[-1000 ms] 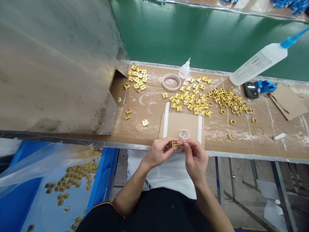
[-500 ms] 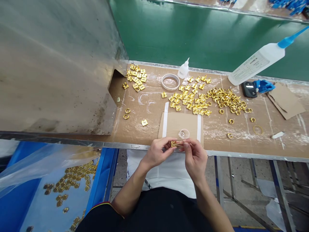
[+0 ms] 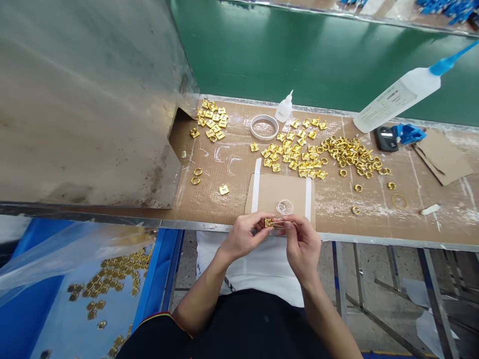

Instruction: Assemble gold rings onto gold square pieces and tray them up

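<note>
My left hand pinches a small square gold piece between thumb and fingertips at the bench's front edge. In my right hand a thin pale stick is gripped, its tip at the gold piece. Just beyond my fingers a small clear round dish sits on a cardboard pad that has white tape strips down both sides. Farther back lie several square gold pieces, and to their right is a heap of gold rings.
A tape roll and a small white bottle stand at the back. A large bottle with a blue nozzle leans at right, near a black device. A metal panel borders the left; a blue bin is below.
Almost nothing differs. Both hands stay in place with the stick at the gold piece, and the view has shifted very slightly.
</note>
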`<action>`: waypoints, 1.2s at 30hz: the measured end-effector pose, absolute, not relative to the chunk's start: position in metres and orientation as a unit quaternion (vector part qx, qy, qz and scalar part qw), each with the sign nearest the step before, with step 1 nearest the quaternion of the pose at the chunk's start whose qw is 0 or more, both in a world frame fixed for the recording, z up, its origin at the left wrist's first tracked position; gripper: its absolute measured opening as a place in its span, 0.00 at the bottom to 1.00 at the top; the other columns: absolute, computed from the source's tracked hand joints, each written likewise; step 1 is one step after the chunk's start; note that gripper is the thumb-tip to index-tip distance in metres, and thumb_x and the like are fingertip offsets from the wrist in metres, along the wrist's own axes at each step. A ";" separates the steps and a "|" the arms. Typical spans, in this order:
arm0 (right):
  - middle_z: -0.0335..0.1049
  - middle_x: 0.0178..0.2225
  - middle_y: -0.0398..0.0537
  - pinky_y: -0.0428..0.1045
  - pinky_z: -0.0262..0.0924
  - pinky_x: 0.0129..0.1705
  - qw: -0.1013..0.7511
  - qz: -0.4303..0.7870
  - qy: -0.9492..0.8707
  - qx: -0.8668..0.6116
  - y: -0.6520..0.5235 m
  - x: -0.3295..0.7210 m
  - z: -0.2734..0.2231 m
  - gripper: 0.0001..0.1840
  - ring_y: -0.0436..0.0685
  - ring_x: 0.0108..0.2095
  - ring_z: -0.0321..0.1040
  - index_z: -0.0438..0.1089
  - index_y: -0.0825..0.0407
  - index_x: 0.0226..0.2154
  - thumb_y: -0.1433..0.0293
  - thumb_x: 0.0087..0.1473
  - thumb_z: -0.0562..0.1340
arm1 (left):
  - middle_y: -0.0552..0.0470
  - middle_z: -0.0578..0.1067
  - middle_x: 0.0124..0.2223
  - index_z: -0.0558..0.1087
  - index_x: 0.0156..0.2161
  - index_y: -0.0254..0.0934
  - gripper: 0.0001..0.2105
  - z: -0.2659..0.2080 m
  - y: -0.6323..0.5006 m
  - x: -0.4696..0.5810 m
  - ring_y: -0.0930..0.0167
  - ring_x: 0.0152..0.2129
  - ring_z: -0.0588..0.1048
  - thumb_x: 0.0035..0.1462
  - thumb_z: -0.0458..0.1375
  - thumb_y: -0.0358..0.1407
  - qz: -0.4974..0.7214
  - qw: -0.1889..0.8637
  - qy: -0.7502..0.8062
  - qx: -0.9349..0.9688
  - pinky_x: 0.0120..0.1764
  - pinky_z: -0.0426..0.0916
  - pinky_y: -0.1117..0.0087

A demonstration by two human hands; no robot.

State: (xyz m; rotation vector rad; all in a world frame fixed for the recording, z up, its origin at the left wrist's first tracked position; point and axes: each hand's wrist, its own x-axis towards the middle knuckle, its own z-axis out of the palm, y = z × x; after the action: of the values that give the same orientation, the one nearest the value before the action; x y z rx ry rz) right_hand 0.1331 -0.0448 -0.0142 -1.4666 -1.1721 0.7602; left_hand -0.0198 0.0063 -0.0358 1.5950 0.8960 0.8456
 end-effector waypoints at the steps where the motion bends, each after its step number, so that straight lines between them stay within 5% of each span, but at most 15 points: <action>1: 0.81 0.34 0.46 0.47 0.76 0.30 0.531 0.319 -0.491 -0.612 -0.045 0.133 -0.014 0.06 0.53 0.29 0.79 0.73 0.47 0.38 0.69 0.66 0.60 | 0.51 0.80 0.32 0.77 0.47 0.34 0.11 -0.036 0.006 -0.020 0.75 0.24 0.75 0.60 0.60 0.30 0.354 0.534 0.377 0.669 0.26 0.71 0.78; 36: 0.81 0.36 0.48 0.48 0.79 0.29 0.539 0.337 -0.483 -0.602 -0.045 0.134 -0.014 0.07 0.57 0.35 0.82 0.73 0.48 0.40 0.69 0.67 0.59 | 0.51 0.79 0.32 0.77 0.48 0.33 0.12 -0.036 0.005 -0.020 0.74 0.25 0.76 0.60 0.60 0.31 0.345 0.538 0.384 0.667 0.27 0.72 0.76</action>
State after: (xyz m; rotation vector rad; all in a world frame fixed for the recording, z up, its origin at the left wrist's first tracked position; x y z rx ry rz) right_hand 0.1335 -0.0452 -0.0136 -1.4319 -1.1481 0.8013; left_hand -0.0199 0.0052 -0.0363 1.5862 0.9125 0.8206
